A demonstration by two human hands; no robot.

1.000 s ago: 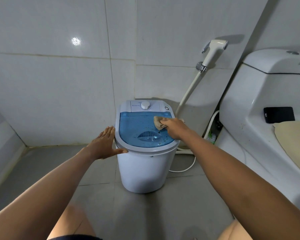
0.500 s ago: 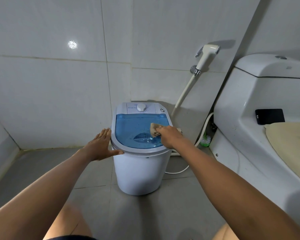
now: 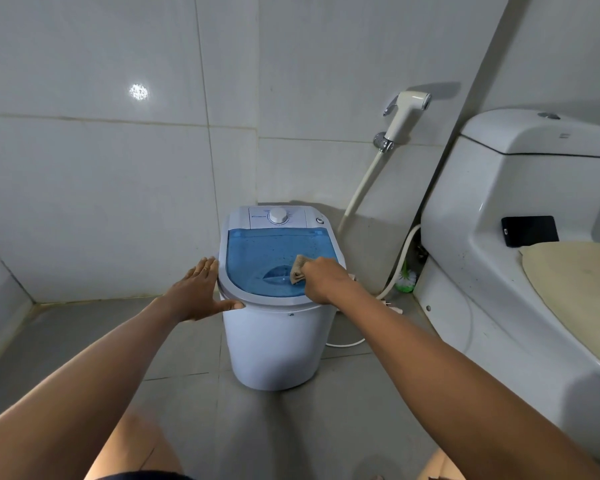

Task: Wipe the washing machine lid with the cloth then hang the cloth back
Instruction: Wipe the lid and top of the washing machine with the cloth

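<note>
Grey tiled bathroom floor, small washing machine (image 3: 274, 341) in the corner. The left hand (image 3: 196, 294) lies flat with fingers spread, bracing its rim. The right hand (image 3: 323, 280) grips the bunched cloth (image 3: 298, 270) on the blue lid (image 3: 264, 258). Best to keep the bracing and wipe in overlapping strokes. The lid's long axis runs front to back, towards the wall.

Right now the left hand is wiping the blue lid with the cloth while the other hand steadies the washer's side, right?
Not quite: the head view shows the right hand wiping the blue lid with the cloth, while the left hand steadies the washer's side.
</note>
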